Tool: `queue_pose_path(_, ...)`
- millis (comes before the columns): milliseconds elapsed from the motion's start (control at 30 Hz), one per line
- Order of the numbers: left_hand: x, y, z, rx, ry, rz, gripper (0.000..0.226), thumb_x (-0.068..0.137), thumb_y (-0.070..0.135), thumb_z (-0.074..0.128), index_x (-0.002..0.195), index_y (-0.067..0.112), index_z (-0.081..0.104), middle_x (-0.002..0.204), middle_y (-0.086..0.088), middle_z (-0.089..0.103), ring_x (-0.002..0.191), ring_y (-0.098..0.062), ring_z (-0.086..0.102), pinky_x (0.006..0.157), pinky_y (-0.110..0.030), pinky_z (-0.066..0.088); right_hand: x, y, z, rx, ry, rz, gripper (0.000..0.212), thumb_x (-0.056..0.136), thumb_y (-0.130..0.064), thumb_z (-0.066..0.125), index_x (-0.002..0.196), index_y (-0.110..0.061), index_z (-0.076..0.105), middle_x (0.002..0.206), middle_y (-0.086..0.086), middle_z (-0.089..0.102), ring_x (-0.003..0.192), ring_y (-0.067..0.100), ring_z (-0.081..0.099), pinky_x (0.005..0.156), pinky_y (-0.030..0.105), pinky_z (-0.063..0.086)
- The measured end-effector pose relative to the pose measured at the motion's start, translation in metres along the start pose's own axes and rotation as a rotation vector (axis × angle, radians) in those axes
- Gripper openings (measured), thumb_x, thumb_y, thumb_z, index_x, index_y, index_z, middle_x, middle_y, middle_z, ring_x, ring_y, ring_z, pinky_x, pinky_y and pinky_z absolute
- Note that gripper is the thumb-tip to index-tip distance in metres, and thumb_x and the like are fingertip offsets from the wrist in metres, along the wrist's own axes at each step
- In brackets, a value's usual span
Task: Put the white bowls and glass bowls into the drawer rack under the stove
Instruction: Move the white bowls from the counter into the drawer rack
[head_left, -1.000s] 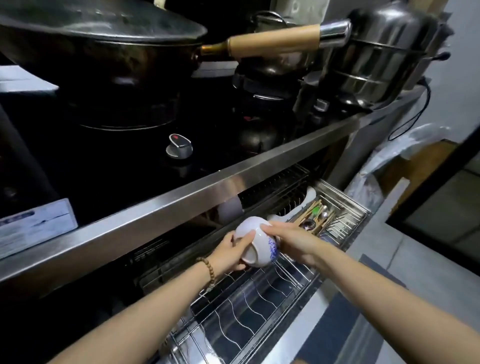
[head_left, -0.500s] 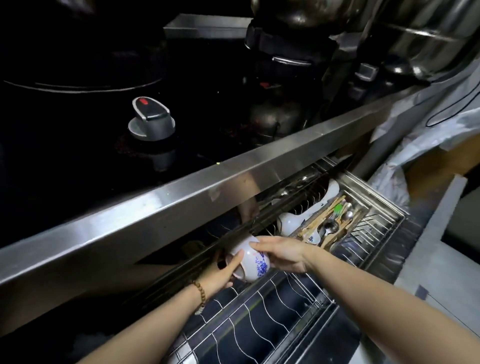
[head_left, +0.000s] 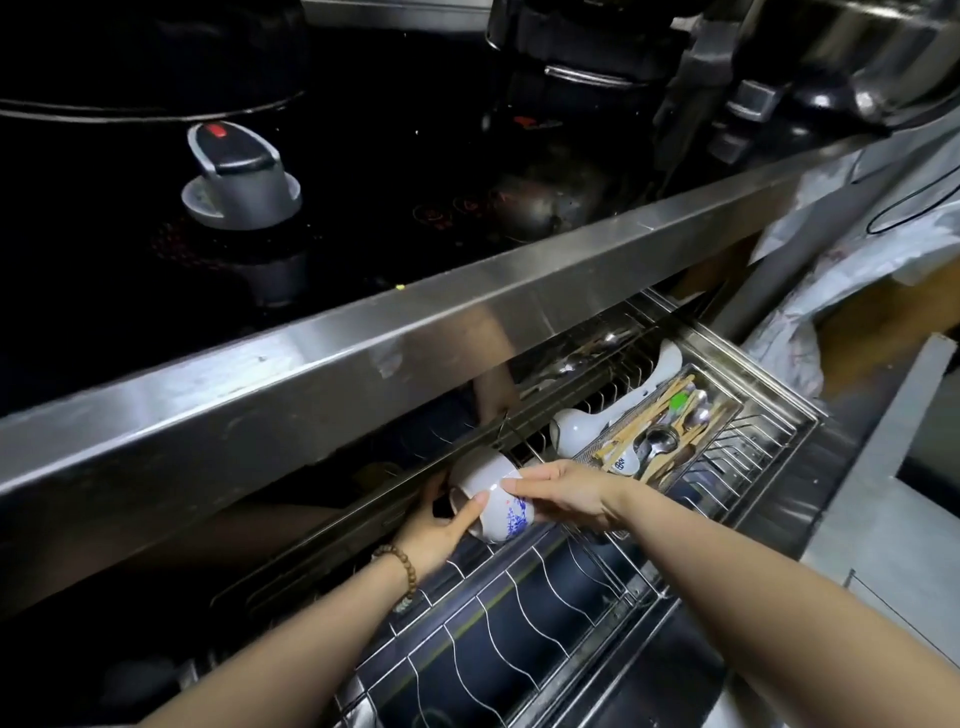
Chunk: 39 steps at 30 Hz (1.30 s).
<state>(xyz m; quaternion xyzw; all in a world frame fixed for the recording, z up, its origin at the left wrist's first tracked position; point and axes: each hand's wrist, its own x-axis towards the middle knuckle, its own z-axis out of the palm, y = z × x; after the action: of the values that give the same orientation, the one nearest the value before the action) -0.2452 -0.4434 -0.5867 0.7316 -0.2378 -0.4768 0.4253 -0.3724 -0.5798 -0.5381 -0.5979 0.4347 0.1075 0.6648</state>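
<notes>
A white bowl with a blue pattern (head_left: 494, 499) lies tilted on its side at the back of the pulled-out wire drawer rack (head_left: 519, 623), just under the steel stove front. My left hand (head_left: 436, 525) grips it from the left, thumb on its foot. From the right, my right hand (head_left: 561, 493) holds its side with the fingers curled over it. Whether the bowl touches the rack wires is unclear.
The steel stove edge (head_left: 363, 358) overhangs the drawer, with a burner knob (head_left: 239, 176) above. A cutlery tray (head_left: 670, 436) with chopsticks and spoons and a white ladle (head_left: 587, 426) sit at the rack's right. White plastic bags (head_left: 831, 291) hang on the far right.
Both hands have carried the bowl down and inward, from above the rack to its back edge under the stove front. The view has dropped closer to the drawer.
</notes>
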Motion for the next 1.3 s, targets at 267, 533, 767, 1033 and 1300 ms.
queue_pose_path(267,-0.013,0.007,-0.002,0.083,0.053,0.051,0.067,0.083,0.038,0.065,0.139,0.02,0.035,0.13,-0.011,0.057,0.116,-0.026,0.057,0.091,-0.028,0.046,-0.015,-0.009,-0.001,-0.103,0.174,-0.068,0.044,0.088,-0.02,0.063,0.127,-0.002,0.055,0.097,0.001,0.072,0.085,0.005,0.068,0.068,0.01,0.053)
queue_pose_path(533,-0.071,0.045,-0.017,0.079,0.038,0.14,0.056,0.086,0.028,0.063,0.134,0.007,0.041,0.129,-0.008,0.056,0.097,-0.018,0.06,0.08,-0.017,0.045,-0.109,-0.037,0.016,-0.228,0.344,-0.246,0.046,0.09,-0.031,0.06,0.132,-0.014,0.052,0.13,0.002,0.058,0.115,0.013,0.054,0.094,0.023,0.042)
queue_pose_path(767,-0.16,0.098,-0.034,0.081,0.005,0.381,0.045,0.087,0.023,0.061,0.127,0.007,0.048,0.115,-0.012,0.061,0.073,-0.003,0.055,0.056,0.0,0.042,-0.221,-0.045,0.052,-0.258,0.453,-0.447,0.049,0.089,-0.043,0.055,0.135,-0.031,0.044,0.135,-0.009,0.05,0.12,0.013,0.053,0.106,0.033,0.042)
queue_pose_path(1033,-0.296,0.191,-0.119,0.177,0.094,0.849,0.037,0.085,0.04,0.06,0.12,0.029,0.053,0.113,0.009,0.063,0.1,0.005,0.058,0.087,-0.008,0.042,-0.323,-0.124,0.112,-0.32,0.529,-0.814,0.058,0.081,-0.049,0.06,0.135,-0.036,0.041,0.145,-0.005,0.043,0.134,0.007,0.038,0.116,0.037,0.028)
queue_pose_path(1300,-0.426,0.25,-0.259,0.276,0.411,1.13,0.057,0.071,0.07,0.05,0.121,0.042,0.048,0.114,0.019,0.061,0.109,0.004,0.055,0.096,-0.029,0.047,-0.386,-0.25,0.215,-0.455,0.35,-1.123,0.06,0.058,-0.077,0.059,0.114,-0.068,0.04,0.131,-0.034,0.042,0.132,-0.002,0.037,0.101,0.02,0.035)
